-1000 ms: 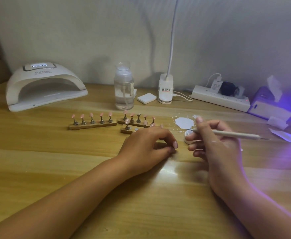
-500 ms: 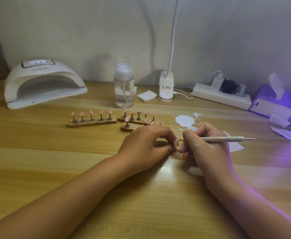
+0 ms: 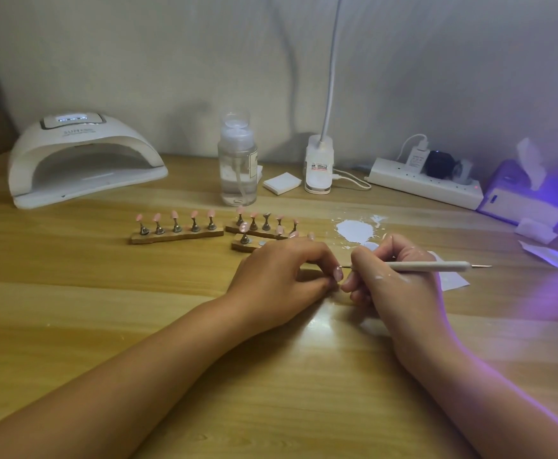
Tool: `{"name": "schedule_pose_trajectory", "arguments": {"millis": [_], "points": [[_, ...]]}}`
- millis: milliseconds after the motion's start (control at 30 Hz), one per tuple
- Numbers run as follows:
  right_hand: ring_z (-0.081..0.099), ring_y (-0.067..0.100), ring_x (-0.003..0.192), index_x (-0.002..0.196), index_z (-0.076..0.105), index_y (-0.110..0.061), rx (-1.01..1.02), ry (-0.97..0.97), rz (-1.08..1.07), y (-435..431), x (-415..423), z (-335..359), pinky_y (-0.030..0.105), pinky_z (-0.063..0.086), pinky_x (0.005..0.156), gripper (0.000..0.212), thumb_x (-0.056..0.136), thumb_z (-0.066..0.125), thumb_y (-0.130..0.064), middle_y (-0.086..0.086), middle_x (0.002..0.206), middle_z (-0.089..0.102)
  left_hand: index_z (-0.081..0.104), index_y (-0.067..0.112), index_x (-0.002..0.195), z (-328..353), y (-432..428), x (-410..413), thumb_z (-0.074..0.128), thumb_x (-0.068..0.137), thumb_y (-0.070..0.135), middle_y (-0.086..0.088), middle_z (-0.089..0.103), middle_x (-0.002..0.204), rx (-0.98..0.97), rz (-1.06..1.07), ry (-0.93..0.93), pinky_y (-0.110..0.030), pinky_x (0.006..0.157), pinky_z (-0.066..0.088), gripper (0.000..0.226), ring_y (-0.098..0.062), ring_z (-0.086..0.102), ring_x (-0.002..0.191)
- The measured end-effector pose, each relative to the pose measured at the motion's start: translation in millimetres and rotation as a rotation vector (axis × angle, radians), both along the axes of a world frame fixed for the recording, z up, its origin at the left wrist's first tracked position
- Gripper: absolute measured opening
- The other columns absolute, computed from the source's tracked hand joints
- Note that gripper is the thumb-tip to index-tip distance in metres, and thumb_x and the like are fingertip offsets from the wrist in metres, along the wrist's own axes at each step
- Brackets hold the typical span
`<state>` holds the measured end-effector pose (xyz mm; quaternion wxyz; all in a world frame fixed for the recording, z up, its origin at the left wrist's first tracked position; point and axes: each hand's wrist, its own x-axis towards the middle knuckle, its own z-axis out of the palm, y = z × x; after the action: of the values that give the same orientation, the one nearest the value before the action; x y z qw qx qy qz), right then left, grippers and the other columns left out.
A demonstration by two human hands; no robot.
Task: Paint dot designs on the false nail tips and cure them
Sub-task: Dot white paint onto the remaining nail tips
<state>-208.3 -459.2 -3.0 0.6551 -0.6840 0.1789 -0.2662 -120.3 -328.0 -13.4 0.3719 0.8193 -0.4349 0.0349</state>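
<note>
Pinching one nail tip (image 3: 338, 273), left hand (image 3: 281, 274); right hand (image 3: 395, 283) grips one dotting pen (image 3: 436, 266); three stands (image 3: 205, 234) (image 3: 234, 228) (image 3: 249, 246) behind.

The right hand (image 3: 400, 286) brought the dotting tool (image 3: 430, 266) leftward to the left hand's (image 3: 281, 273) nail tip (image 3: 338, 273), apparently touching it.
</note>
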Motion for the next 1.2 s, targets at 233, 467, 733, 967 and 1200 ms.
{"name": "schedule_pose_trajectory", "arguments": {"millis": [233,467,733,967,1200], "points": [[0.056,0.009,0.040,0.068,0.048,-0.007,0.004,-0.002,0.004,0.1,0.9,-0.4,0.016,0.042,0.042,0.021,0.083,0.061,0.001,0.012,0.051,0.064,0.065,0.042,0.080,0.3,0.2,-0.1,0.072,0.081,0.027,0.040,0.054,0.075,-0.004,-0.002,0.007,-0.023,0.060,0.031,0.016,0.015,0.048,0.066],[0.054,0.010,0.040,0.065,0.048,-0.013,-0.003,0.004,-0.013,-0.8,-0.3,-0.4,0.019,0.043,0.041,0.025,0.082,0.063,-0.004,0.010,0.052,0.065,0.067,0.038,0.082,1.0,0.3,-0.8,0.073,0.081,0.026,0.042,0.055,0.075,-0.001,0.000,0.000,-0.014,0.060,0.028,0.013,0.017,0.049,0.070],[0.040,0.011,0.035,0.052,0.043,-0.021,0.018,-0.006,-0.064,-2.0,-0.6,0.9,0.016,0.033,0.037,0.038,0.081,0.060,-0.003,0.009,0.044,0.055,0.065,0.041,0.081,2.0,0.6,-0.3,0.073,0.084,0.027,0.043,0.054,0.076,0.005,-0.007,-0.006,-0.010,0.062,0.026,0.016,0.015,0.049,0.083],[0.044,0.011,0.035,0.058,0.041,-0.015,-0.037,0.017,-0.025,-1.1,-0.3,-1.0,0.015,0.034,0.037,0.031,0.078,0.059,0.000,0.015,0.047,0.059,0.065,0.041,0.081,2.6,0.3,-1.4,0.072,0.083,0.026,0.043,0.054,0.074,0.009,0.002,0.002,-0.011,0.062,0.028,0.017,0.011,0.048,0.080],[0.049,0.012,0.037,0.062,0.044,-0.014,-0.092,0.037,-0.008,-2.8,0.6,-4.2,0.018,0.037,0.038,0.026,0.077,0.062,-0.004,0.013,0.051,0.064,0.068,0.037,0.084,1.9,0.3,-0.6,0.072,0.082,0.026,0.045,0.052,0.074,0.010,-0.005,0.001,-0.020,0.063,0.030,0.012,0.021,0.047,0.072]]}}
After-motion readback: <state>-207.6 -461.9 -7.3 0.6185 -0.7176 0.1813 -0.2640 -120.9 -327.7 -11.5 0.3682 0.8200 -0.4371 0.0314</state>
